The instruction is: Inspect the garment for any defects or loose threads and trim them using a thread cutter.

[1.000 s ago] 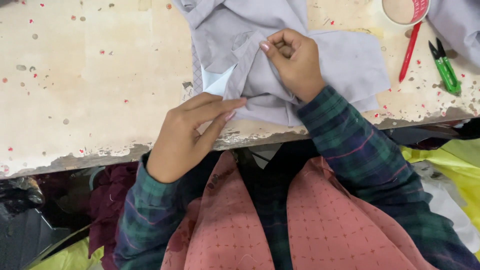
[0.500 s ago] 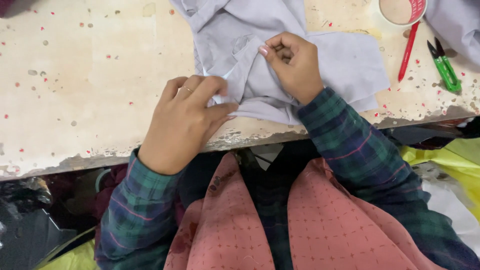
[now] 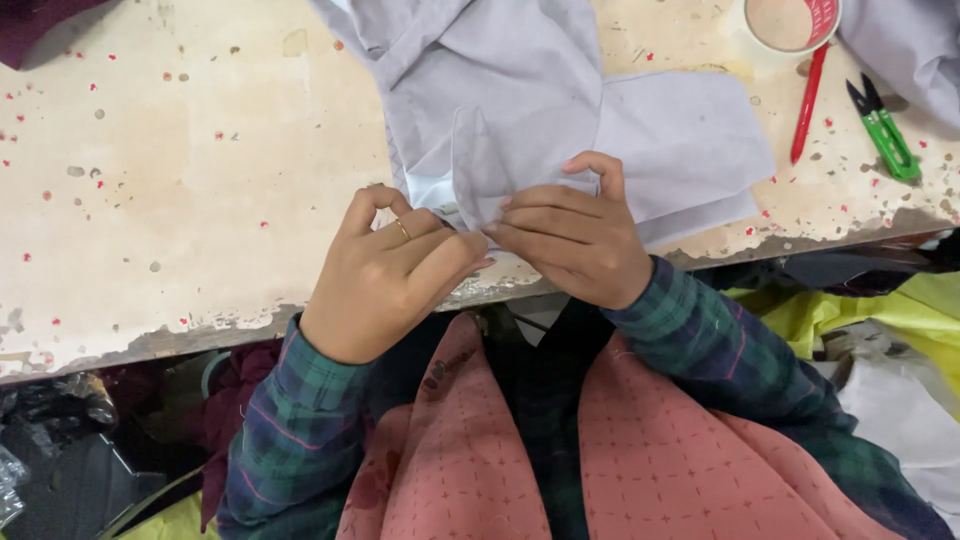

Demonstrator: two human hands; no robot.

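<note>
Fingers of both hands meet at the near edge of a worn, paint-flecked table [image 3: 180, 180], pinching a small upright flap of pale grey fabric [image 3: 520, 90]. Left hand [image 3: 395, 275] wears a ring; right hand [image 3: 575, 240] grips beside it. Green snips [image 3: 885, 130] and a red pen [image 3: 808, 105] lie well apart.

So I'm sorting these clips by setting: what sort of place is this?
Probably a garment or tailoring workshop. Both hands, left hand and right hand, pinch a fold of pale grey cloth on a worn, paint-flecked table; green thread snips and a red pen lie nearby.
</note>
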